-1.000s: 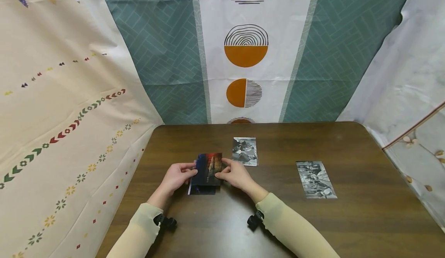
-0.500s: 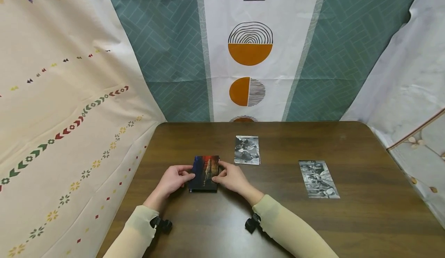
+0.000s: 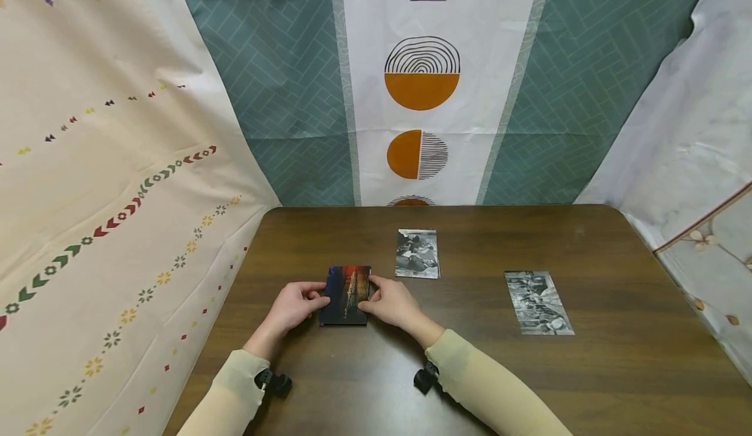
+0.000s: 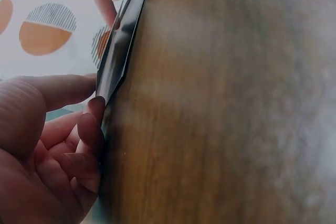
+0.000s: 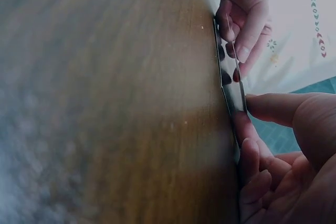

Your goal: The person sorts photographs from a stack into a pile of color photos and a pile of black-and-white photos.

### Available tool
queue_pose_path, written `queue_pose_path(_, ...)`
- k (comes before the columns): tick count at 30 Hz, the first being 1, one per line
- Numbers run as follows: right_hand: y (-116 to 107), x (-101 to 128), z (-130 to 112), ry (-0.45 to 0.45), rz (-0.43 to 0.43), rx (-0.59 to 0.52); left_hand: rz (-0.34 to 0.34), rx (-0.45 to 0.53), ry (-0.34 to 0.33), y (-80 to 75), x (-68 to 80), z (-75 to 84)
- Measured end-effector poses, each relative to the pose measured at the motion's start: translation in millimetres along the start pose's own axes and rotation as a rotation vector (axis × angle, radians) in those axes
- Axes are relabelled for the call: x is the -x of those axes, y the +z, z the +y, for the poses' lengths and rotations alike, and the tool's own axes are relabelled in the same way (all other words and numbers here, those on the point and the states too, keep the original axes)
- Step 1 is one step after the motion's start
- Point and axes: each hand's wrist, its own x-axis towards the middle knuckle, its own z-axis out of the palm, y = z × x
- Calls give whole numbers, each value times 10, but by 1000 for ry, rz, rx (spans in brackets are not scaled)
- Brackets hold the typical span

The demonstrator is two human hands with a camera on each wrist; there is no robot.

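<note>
Holding a small stack of colour photos [image 3: 345, 294] flat on the brown surface [image 3: 470, 371], my left hand [image 3: 292, 307] pinches its left edge and my right hand [image 3: 392, 303] pinches its right edge, fingers curled in each grip. Judged step: squaring the stack. Next move likely calls for lifting the top print cleanly. Beyond the stack lies a small black-and-white photo [image 3: 417, 254]; to the stack's right, well apart, a long black-and-white photo [image 3: 538, 303].

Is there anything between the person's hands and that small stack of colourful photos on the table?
Nothing visible. The left hand and right hand already pinch the small stack of colourful photo prints by its side edges on the dark brown wooden table.
</note>
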Motion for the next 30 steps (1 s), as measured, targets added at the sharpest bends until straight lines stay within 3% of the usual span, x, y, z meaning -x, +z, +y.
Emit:
queue_pose_path(12,9,-2,-16,1,-18,69,16,-58,26,14,13,-1)
queue_pose_path(30,-12,5,-36,5,-47,140,8,-73,12,29,4,17)
